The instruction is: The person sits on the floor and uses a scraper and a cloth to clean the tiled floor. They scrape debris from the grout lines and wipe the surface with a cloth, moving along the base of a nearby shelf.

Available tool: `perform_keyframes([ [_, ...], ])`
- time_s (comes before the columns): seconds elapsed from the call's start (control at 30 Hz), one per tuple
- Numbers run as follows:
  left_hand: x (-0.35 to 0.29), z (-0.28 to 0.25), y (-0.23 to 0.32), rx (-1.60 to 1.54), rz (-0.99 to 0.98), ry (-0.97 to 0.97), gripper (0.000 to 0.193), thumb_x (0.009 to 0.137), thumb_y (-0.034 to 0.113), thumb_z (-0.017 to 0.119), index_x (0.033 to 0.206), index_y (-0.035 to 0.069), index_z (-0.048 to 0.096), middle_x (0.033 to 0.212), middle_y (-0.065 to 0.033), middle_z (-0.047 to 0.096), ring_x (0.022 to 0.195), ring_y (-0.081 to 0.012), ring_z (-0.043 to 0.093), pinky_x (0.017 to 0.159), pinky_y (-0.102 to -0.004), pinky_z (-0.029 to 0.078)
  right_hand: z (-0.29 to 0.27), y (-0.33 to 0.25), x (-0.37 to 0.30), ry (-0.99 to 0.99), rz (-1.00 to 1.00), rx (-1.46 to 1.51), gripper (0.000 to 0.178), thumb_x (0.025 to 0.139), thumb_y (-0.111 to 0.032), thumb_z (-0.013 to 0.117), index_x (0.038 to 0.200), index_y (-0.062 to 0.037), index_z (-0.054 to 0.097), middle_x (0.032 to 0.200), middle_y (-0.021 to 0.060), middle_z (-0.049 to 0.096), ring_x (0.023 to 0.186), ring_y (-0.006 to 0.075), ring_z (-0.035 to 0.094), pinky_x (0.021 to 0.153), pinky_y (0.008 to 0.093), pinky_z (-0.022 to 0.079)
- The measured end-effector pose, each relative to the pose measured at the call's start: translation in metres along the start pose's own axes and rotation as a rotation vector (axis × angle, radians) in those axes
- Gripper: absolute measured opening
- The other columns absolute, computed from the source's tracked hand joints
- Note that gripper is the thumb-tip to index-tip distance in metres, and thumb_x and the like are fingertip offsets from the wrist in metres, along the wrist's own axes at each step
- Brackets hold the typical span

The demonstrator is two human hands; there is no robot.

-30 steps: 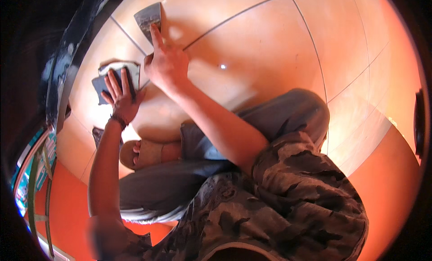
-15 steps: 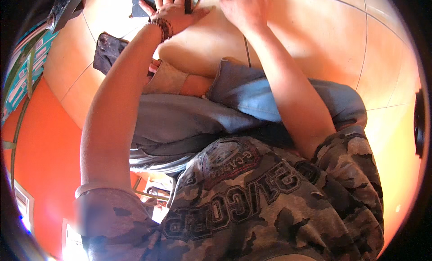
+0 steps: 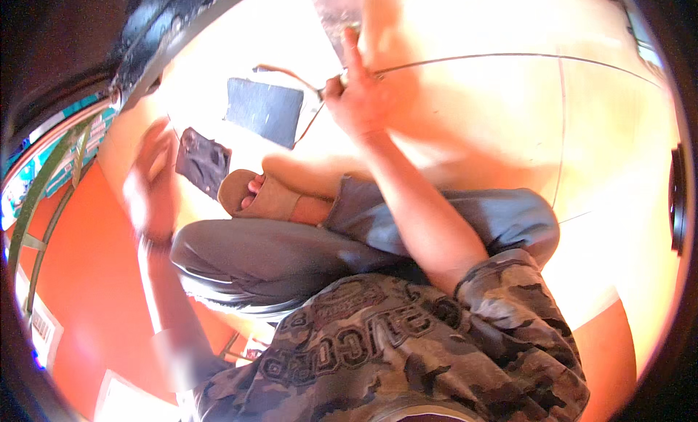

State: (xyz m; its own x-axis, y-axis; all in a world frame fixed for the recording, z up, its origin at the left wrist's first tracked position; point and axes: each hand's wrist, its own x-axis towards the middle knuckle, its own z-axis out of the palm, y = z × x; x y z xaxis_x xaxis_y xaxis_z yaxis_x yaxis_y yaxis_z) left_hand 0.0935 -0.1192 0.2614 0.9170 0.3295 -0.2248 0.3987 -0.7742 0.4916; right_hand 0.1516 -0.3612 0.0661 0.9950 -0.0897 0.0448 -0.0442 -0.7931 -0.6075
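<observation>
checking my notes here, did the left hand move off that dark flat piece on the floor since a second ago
Yes. The left hand, blurred, is lifted clear, off to the left of the blue-grey rectangular piece lying on the tiled floor; a second ago it pressed on it.

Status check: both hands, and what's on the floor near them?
Right hand pinching a thin dark cord, index finger up. Left hand blurred, raised, empty as far as visible. Flat dark-blue rectangular panel lies on the tiled floor, untouched.

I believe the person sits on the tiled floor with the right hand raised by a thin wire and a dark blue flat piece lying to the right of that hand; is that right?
Not quite. In the head view, the dark blue flat piece lies to the left of the right hand, not its right. The rest holds: the hand is by the thin wire, over the tiled floor.
</observation>
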Motion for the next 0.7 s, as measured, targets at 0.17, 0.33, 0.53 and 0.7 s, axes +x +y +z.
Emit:
perform_keyframes([
  [0.17,-0.207,-0.049,-0.015,-0.539,-0.660,0.636,0.034,0.099,0.019,0.053,0.126,-0.002,0.059,0.110,-0.0092,0.065,0.101,-0.0166,0.062,0.086,-0.0296,0.050,-0.001,-0.023,0.004,-0.055,0.068,0.181,0.085,0.072,-0.018,0.066,0.151,-0.0293,0.036,0.059,0.0107,0.063,0.050,0.0300,0.062,0.051,0.0451,0.050],
  [0.33,-0.332,0.069,-0.038,-0.718,-1.050,0.427,0.035,0.099,0.020,0.053,0.126,-0.001,0.059,0.110,-0.0103,0.066,0.101,-0.0187,0.062,0.085,-0.0313,0.050,0.005,-0.023,0.006,-0.082,0.142,0.167,0.080,0.076,-0.017,0.063,0.151,-0.0235,0.036,0.062,0.0119,0.064,0.054,0.0309,0.064,0.054,0.0450,0.051],
  [0.53,-0.312,0.116,-0.017,-0.647,-0.933,0.222,0.035,0.098,0.022,0.053,0.125,0.000,0.060,0.110,-0.0115,0.066,0.101,-0.0211,0.063,0.085,-0.0333,0.050,0.000,-0.021,0.010,-0.137,0.162,0.252,0.080,0.075,-0.016,0.063,0.151,-0.0213,0.037,0.063,0.0132,0.065,0.055,0.0311,0.065,0.054,0.0455,0.051],
  [0.7,-0.270,0.122,0.001,-0.545,-0.804,0.103,0.036,0.098,0.023,0.053,0.125,0.001,0.060,0.110,-0.0125,0.067,0.100,-0.0231,0.063,0.085,-0.0350,0.051,-0.003,-0.024,0.006,-0.128,0.110,0.298,0.079,0.074,-0.014,0.063,0.150,-0.0175,0.039,0.058,0.0129,0.063,0.051,0.0307,0.063,0.053,0.0449,0.050],
])
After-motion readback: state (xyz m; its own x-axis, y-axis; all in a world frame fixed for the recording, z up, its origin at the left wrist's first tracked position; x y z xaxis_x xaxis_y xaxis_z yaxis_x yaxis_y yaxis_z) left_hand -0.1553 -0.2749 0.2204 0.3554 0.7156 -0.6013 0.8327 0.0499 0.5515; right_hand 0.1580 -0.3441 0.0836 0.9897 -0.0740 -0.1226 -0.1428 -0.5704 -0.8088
